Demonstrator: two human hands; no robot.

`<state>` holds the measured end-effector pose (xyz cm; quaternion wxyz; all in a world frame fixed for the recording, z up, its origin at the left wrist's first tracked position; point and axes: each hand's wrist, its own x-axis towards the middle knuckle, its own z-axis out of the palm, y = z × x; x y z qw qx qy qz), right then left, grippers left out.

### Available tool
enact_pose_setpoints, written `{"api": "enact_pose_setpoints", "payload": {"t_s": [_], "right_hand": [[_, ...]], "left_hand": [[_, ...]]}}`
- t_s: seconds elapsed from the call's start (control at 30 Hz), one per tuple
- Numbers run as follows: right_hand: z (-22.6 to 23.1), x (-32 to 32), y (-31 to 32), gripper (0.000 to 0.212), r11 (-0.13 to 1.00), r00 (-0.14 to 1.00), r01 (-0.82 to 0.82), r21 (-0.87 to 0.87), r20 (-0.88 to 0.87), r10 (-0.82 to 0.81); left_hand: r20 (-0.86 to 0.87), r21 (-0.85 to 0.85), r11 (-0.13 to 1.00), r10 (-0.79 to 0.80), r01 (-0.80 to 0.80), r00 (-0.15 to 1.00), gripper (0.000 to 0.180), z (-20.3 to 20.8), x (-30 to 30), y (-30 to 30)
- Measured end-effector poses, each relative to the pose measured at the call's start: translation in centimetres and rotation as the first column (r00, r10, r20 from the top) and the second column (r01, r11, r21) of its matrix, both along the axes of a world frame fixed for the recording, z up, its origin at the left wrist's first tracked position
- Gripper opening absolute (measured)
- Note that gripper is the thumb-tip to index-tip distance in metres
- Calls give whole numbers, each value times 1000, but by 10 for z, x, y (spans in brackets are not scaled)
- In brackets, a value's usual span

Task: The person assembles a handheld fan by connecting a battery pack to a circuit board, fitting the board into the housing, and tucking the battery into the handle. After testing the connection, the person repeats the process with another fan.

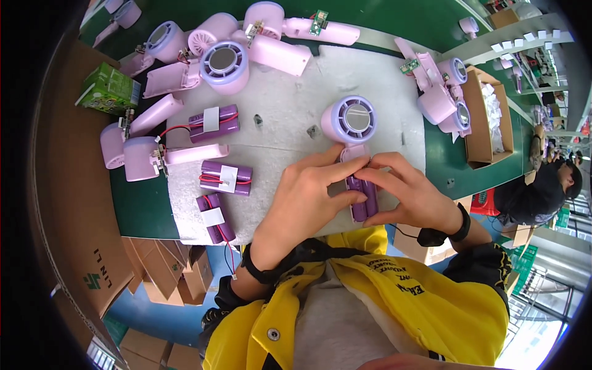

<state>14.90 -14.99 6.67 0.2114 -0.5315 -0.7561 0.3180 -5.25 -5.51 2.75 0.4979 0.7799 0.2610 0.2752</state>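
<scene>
Yellow jacket [407,302]: one, nearest us
Hands: two; our left hand [305,191] and right hand [410,188] both grip one purple battery pack [364,203]
Fan [348,120]: one in work, the pack at its handle, fitting seemingly unfinished (no cover over it)
Other fans [225,66]: several, overlapping, count unclear
Loose packs [232,126]: three at left, unfitted

The person's 2 forearms angle inward, the left forearm [245,285] from lower left, the right forearm [476,234] from lower right. The left hand [305,192] shows its back, index finger [348,168] and thumb [345,199] reaching rightward in a pinch. The right hand [414,192] arches opposite, fingers bent, thumb lowest, the 2 index fingertips close together.
</scene>
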Motion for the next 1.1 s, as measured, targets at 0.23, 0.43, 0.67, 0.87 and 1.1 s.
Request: {"api": "enact_pose_setpoints", "payload": {"t_s": [0.23,0.43,0.67,0.87,1.1], "right_hand": [[-12,-4,-21,76,993,995,13,119,93,-25],[-12,-20,-19,75,972,970,81,220,209,-128],[-8,-15,-15,78,956,931,69,285,325,-164],[8,16,28,77,940,829,163,299,476,-295],[2,63,98,74,941,766,123,314,573,-291]], "left_hand": [[-4,-15,999,-30,30,1000,59,-2,1,1],[27,36,998,-43,42,999,59,-6,3,-2],[67,118,993,-22,14,997,61,-10,7,-6],[105,162,986,5,-22,994,56,-17,9,-14],[101,173,985,-16,-1,995,47,-25,10,-18]]}}
